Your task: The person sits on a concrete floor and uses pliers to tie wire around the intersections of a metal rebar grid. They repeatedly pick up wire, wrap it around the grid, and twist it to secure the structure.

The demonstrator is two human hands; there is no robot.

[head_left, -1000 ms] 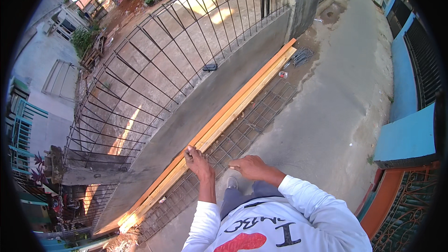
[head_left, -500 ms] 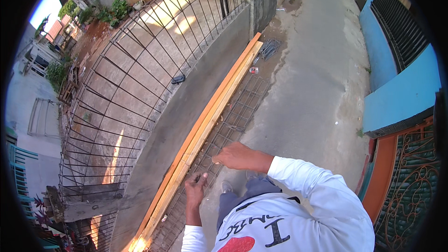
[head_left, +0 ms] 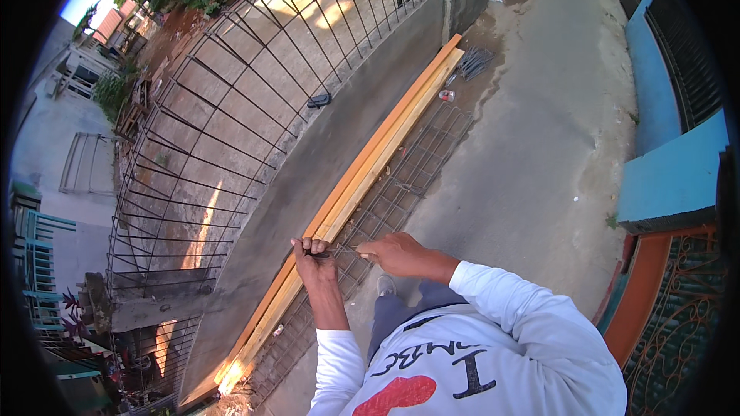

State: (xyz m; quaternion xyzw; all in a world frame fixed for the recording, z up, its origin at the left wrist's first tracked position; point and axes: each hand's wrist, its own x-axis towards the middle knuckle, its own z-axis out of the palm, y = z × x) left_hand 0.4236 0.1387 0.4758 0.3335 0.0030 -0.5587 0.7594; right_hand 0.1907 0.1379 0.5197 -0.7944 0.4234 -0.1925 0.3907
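Observation:
My left hand [head_left: 317, 268] is raised over the wooden planks [head_left: 362, 177], palm turned up and fingers curled round a small dark thing I cannot make out. Just right of it is my right hand [head_left: 399, 254], closed in a pinch with its fingertips toward the left hand. A thin line seems to run between the two hands; whether it is wire or a bar of the mesh behind is unclear. Below both hands, a long cage of steel bars [head_left: 420, 163] lies on the ground alongside the planks.
A low grey wall [head_left: 308, 173] topped by a dark bar fence [head_left: 208, 100] runs along the left. A bundle of bent steel pieces [head_left: 475, 63] and a small clear container [head_left: 447, 95] lie beyond the cage. A black object [head_left: 319, 100] rests on the wall. Rightward is a paved lane [head_left: 539, 123].
My left hand has moved forward, up over the planks, and its fingers have turned upward and curled. My right hand stays pinched at nearly the same place. The whole view has shifted slightly.

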